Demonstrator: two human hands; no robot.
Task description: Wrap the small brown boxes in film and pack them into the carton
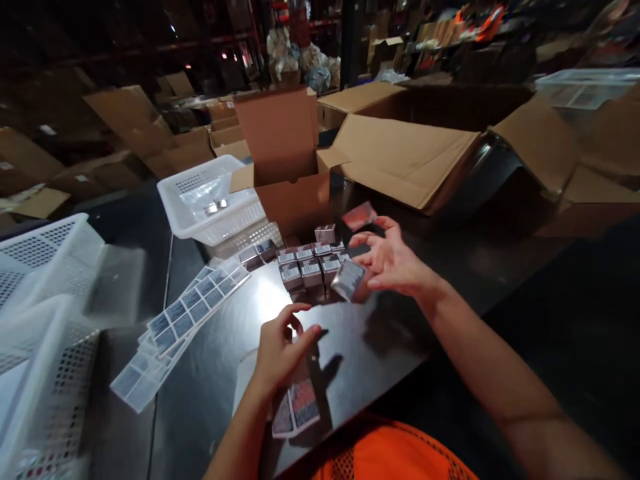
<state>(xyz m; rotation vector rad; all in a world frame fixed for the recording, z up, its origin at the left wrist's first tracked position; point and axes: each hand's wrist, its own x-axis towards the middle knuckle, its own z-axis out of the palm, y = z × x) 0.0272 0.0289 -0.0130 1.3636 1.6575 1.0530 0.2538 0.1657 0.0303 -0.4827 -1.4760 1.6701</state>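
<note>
My right hand (pixel 393 261) is raised over the right end of a group of small boxes. A small shiny, plastic-wrapped box (pixel 349 280) is at its thumb and lower fingers, tilted and blurred. At the tip of the index finger is a thin reddish piece (pixel 359 217), too blurred to name. My left hand (pixel 286 343) hovers nearer me, thumb and index finger apart, nothing visible between them. Beneath it lies a sheet of dark and reddish labels (pixel 296 408), partly covered by the hand. Dark small boxes with barcode labels (pixel 311 268) stand in rows ahead.
Overlapping label sheets (pixel 193 307) lie on the metal table (pixel 215 377) to the left. A white basket (pixel 210 223) holds a few small items, and more white baskets (pixel 45 267) stand far left. Behind the rows are an open brown carton (pixel 293 200) and a larger carton (pixel 405 157).
</note>
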